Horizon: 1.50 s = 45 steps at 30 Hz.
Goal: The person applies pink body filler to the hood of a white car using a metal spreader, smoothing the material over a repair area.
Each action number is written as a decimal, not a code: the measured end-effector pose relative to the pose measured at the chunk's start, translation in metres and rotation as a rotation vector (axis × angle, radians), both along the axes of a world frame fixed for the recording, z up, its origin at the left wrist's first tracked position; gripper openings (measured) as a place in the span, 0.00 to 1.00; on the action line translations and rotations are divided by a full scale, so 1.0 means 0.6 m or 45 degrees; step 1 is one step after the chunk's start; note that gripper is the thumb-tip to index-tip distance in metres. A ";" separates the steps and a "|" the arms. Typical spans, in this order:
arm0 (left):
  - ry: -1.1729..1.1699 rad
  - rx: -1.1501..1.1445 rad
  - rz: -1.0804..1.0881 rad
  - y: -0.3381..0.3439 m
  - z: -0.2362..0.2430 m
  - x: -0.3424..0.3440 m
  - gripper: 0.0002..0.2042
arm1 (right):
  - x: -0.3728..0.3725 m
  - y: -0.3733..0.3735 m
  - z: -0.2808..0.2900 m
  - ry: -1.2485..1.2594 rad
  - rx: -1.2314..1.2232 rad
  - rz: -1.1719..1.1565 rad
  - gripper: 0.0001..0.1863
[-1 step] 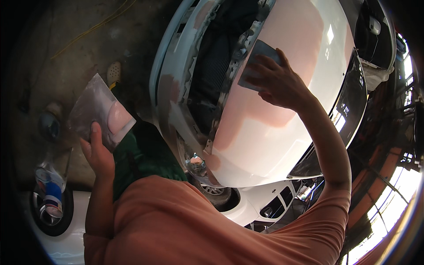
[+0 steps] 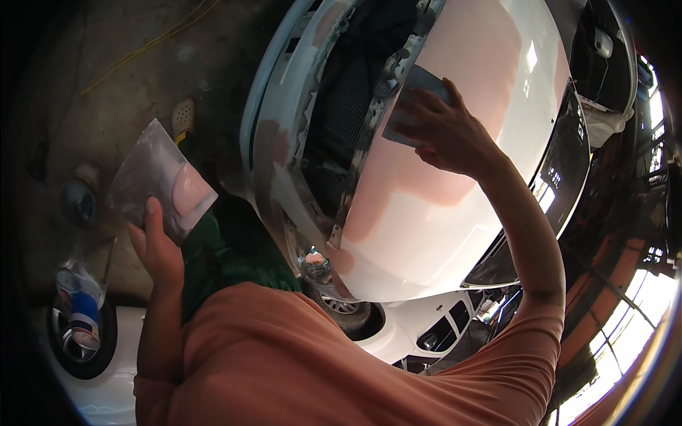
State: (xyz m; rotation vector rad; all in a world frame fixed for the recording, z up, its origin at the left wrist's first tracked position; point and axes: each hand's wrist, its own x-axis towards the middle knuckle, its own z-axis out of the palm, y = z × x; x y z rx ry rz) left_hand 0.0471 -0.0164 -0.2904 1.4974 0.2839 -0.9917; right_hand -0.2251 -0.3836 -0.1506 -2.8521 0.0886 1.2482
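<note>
My left hand [image 2: 160, 245] grips a flat, pale mixing board [image 2: 145, 167] by its near edge, thumb on top. A smooth mound of pink body filler [image 2: 190, 190] lies on the board's right part. Out over the white car hood [image 2: 433, 259], my right hand [image 2: 455, 131] has its fingers spread across a dark grey, square flat sheet [image 2: 426, 82] and presses it to the surface. Whether the sheet is a spreader or an abrasive, I cannot tell. Broad pink filler patches [image 2: 383, 184] cover much of the hood around it.
An open front end [image 2: 341, 106] with bare metal edges runs along the hood's left side. A blue-and-white can [image 2: 85, 312] stands at lower left near a car wheel [image 2: 64, 355]. A yellow cord [image 2: 142, 53] crosses the floor, and another white car [image 2: 419, 330] is parked nearby.
</note>
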 end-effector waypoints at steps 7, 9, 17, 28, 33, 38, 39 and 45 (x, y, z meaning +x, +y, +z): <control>-0.029 -0.081 -0.062 0.007 -0.004 0.009 0.29 | -0.008 0.003 -0.015 -0.010 -0.025 -0.034 0.31; -0.014 -0.080 -0.047 0.002 0.003 0.011 0.29 | -0.014 0.004 0.003 0.049 -0.041 -0.035 0.32; 0.064 -0.050 -0.043 -0.002 0.011 0.007 0.29 | -0.017 0.013 -0.014 -0.076 -0.089 0.005 0.35; 0.082 -0.151 -0.211 -0.005 0.021 -0.002 0.29 | -0.008 -0.001 0.005 -0.006 -0.109 0.063 0.33; 0.103 -0.143 -0.234 0.007 0.014 0.000 0.29 | -0.016 -0.018 -0.020 -0.009 -0.083 -0.007 0.33; 0.075 -0.127 -0.174 0.004 0.022 -0.004 0.29 | -0.007 -0.025 0.038 0.281 -0.149 -0.066 0.31; 0.065 -0.122 -0.162 0.005 0.023 -0.006 0.28 | -0.005 -0.025 0.039 0.208 -0.117 -0.076 0.31; 0.112 -0.189 -0.230 0.001 0.028 -0.009 0.27 | -0.019 0.011 -0.002 -0.029 -0.069 -0.078 0.32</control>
